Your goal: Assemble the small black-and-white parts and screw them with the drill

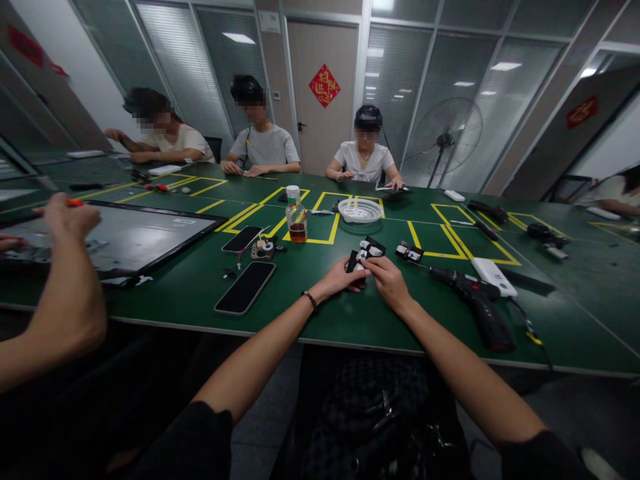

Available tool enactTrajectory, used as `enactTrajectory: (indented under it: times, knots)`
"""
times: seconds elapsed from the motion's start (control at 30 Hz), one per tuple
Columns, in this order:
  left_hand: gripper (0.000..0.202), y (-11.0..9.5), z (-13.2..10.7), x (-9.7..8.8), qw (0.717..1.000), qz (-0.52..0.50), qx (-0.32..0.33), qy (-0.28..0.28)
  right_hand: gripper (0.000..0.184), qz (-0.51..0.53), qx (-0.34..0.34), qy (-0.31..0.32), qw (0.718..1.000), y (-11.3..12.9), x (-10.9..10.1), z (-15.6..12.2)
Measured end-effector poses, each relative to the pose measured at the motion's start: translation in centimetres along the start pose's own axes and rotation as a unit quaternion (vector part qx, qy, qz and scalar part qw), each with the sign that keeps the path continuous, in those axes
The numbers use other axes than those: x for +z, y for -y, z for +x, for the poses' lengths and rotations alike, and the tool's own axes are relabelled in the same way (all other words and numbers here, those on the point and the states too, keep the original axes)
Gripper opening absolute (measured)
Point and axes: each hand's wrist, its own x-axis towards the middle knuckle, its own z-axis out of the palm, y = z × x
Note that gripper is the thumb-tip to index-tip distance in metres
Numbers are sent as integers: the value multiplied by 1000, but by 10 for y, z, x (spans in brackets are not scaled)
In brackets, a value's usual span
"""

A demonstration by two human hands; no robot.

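Observation:
My left hand point(340, 279), with a beaded bracelet at the wrist, is closed around a small black block with a white label point(354, 260). From the other side my right hand point(390, 279) pinches at the same block, its thumb and fingertips pressed together near the label. Just beyond my fingers lies a similar black-and-white block point(373, 247), and another labelled block point(409, 252) sits to the right. A black power drill point(473, 293) lies right of my right hand, its bit pointing toward that block.
Left of my hands are a large phone point(246, 288), a smaller phone point(243, 240) and a small mechanical part point(265, 248). A bottle point(297, 223) and a white basket point(360, 211) stand farther back. A co-worker's arm point(70, 287) reaches over a flat panel point(150, 233). A white power bank point(494, 277) lies right.

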Motion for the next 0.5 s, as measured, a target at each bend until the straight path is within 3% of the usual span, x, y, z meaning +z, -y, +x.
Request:
enactTrajectory:
  times: [0.3, 0.5]
  knots:
    - [45, -2, 6, -9, 992, -116, -41, 24, 43, -10, -11, -8, 1000, 0, 2, 0]
    - [51, -4, 2, -5, 995, -93, -26, 24, 37, 14, 8, -21, 1000, 8, 1, 2]
